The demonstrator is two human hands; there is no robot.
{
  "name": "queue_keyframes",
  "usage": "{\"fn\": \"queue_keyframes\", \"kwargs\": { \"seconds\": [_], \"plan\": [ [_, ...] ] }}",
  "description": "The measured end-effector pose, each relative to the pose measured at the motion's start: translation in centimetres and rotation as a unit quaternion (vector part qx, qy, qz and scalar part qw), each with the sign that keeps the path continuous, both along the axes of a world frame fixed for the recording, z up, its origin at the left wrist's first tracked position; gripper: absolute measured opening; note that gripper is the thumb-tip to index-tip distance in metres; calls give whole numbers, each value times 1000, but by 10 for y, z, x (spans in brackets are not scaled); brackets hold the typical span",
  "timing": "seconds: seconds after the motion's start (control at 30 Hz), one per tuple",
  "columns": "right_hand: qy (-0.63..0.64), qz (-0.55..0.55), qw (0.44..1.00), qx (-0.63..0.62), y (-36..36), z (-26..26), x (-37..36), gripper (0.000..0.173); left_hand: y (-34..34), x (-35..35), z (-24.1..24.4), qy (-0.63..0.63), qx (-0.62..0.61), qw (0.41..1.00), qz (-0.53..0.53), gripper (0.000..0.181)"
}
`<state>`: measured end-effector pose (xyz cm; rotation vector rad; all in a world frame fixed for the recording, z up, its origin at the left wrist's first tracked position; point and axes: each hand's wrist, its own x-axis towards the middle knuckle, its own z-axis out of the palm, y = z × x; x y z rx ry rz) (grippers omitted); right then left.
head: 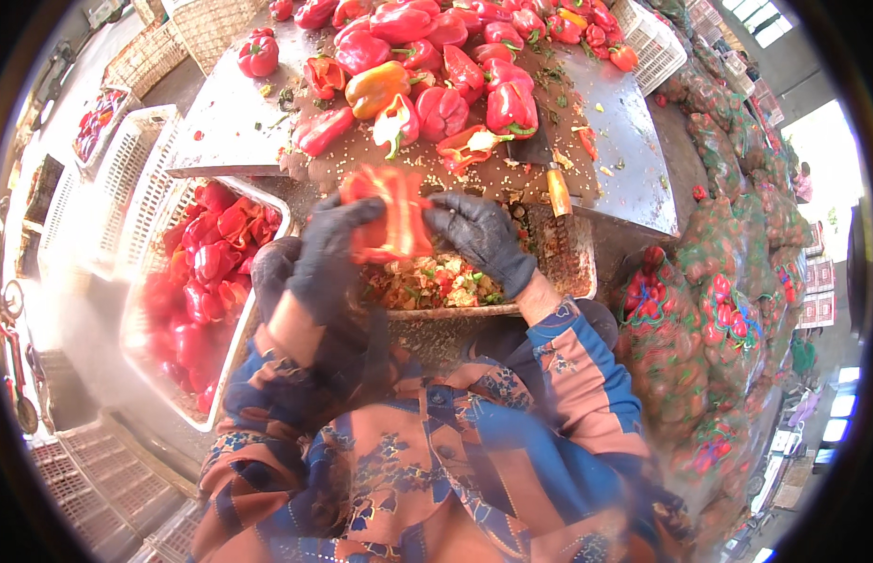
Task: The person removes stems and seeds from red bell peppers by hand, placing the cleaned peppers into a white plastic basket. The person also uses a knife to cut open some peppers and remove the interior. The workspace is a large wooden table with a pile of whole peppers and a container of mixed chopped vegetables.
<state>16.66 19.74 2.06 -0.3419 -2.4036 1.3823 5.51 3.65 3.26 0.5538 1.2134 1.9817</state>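
Observation:
Both my hands wear dark gloves. An opened red bell pepper (388,214), its inner ribs showing, is gripped by my left hand (338,236). My right hand (479,236) has its fingertips at the pepper's right edge; whether they pinch it is unclear. Below the pepper, a tray (581,271) holds pepper cores and scraps. A knife with a yellowish handle (558,190) lies at the board's near edge, its dark blade pointing away. Whole and cut red peppers (442,112) are heaped on the seed-strewn board, with an orange-yellow pepper (377,89) among them.
A white plastic crate (285,211) of red peppers stands at my left, beside other crates (112,141). The metal table (641,141) has a sharp-looking corner at right. Net sacks of peppers (662,352) are piled along the right. Another crate (651,46) stands beyond the table.

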Motion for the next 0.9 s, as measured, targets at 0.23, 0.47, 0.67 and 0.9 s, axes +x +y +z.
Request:
{"fn": "queue_keyframes", "kwargs": {
  "seconds": [0.23, 0.47, 0.67, 0.9],
  "plan": [
    [-64, -51, 880, 467, 102, 8, -30, 24, -132, -112, -18, 592, -414, 577, 381, 41],
    [-224, 55, 760, 607, 136, -24, -69, 26, -37, -50, -39, 127, -213, 945, 212, 36],
    [-110, 83, 843, 520, 103, -19, -46, 25, 72, -10, -58, 159, -172, 972, 31, 57],
    [-46, -28, 955, 291, 71, -13, -12, 13, 83, 8, -30, -38, -80, 995, -50, 41]
  ]
}}
